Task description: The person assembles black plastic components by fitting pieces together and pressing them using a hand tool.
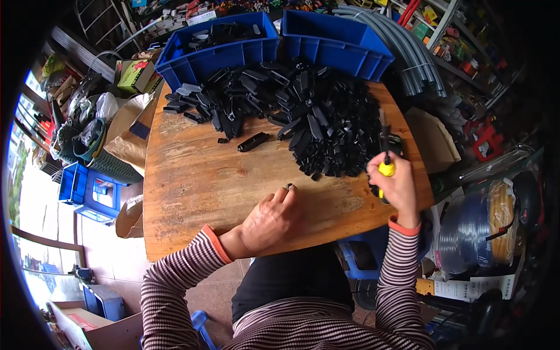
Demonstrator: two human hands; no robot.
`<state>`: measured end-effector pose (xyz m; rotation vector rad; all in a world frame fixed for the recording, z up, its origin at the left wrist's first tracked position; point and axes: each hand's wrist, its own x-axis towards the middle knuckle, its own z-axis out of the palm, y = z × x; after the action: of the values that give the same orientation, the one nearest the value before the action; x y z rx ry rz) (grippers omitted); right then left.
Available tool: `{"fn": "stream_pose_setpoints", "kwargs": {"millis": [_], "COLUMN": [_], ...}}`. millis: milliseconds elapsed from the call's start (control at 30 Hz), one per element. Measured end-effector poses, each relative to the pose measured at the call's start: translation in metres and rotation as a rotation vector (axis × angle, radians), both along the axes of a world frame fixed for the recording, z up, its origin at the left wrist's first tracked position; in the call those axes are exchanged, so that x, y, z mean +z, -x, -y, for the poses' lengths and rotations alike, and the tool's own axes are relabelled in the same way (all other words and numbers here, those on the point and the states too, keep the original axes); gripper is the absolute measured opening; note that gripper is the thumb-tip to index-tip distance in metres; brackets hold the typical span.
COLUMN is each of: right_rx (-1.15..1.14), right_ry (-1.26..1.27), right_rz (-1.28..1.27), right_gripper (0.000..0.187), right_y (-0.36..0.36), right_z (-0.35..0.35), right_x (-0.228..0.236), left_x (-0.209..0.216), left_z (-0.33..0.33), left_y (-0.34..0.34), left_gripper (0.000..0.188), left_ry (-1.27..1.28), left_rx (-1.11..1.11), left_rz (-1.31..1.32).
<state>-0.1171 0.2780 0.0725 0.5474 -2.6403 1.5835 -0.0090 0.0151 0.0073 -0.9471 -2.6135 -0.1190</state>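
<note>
Left hand [269, 221]: your fingers are bent and pinch a small piece [289, 186] at the tips.
Small piece: it is dark, over the table [195, 195], closer to the front edge than to the back edge; its exact shape is too small to tell.
Right hand [396, 185]: you grasp a screwdriver [386, 168] with closed fingers, near the right edge of the table.
Screwdriver: its handle is yellow, and its shaft points away from you, toward the back edge.
Heap [315, 122]: many black parts lie together, from the back edge to the middle and toward the right edge.
Lone part [253, 142]: it is black and long, and lies just apart, to the left of the heap's front portion.
Bins: a left bin [233, 55] and a right bin [338, 61], both blue, stand side by side at the back edge; the left one contains black parts.
</note>
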Motion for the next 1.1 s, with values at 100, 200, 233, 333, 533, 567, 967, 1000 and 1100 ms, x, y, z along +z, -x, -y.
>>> {"fn": "stream_pose_setpoints", "kwargs": {"millis": [100,200,233,333,533,567,967,1000,1100], "right_rx": [0.101,0.19,0.223,0.316,0.452,0.459,0.594,0.592,0.34], "right_ry": [-0.01,-0.062,-0.08,-0.123,-0.237,-0.271,-0.215,-0.217,0.677], "right_rz": [-0.154,-0.299,-0.349,-0.447,-0.442,-0.45,-0.278,-0.28,-0.184], "right_gripper": [0.008,0.012,0.014,0.017,0.022,0.022,0.013,0.013,0.014], "right_y": [-0.015,-0.021,-0.022,-0.023,-0.023,-0.023,-0.008,-0.007,-0.016], "right_z": [0.034,0.06,0.068,0.087,0.107,0.108,0.119,0.122,0.143], "right_x": [-0.008,-0.015,-0.017,-0.024,-0.042,-0.043,-0.006,-0.005,-0.006], "left_x": [0.021,0.011,0.009,0.008,0.01,0.009,-0.004,-0.003,-0.002], "left_z": [0.001,0.02,0.026,0.024,0.029,0.028,0.023,0.022,0.023], "left_y": [-0.012,-0.012,-0.012,-0.01,-0.013,-0.013,-0.025,-0.024,-0.026], "left_gripper": [0.043,0.047,0.05,0.045,0.042,0.039,0.032,0.034,0.036], "left_ry": [-0.237,-0.189,-0.166,-0.061,-0.013,-0.019,-0.075,-0.043,-0.02], "left_rx": [0.046,-0.099,-0.171,-0.193,-0.198,-0.193,-0.104,-0.115,-0.121], "left_rz": [0.163,0.084,0.038,-0.004,-0.006,-0.037,-0.141,-0.124,-0.091]}}
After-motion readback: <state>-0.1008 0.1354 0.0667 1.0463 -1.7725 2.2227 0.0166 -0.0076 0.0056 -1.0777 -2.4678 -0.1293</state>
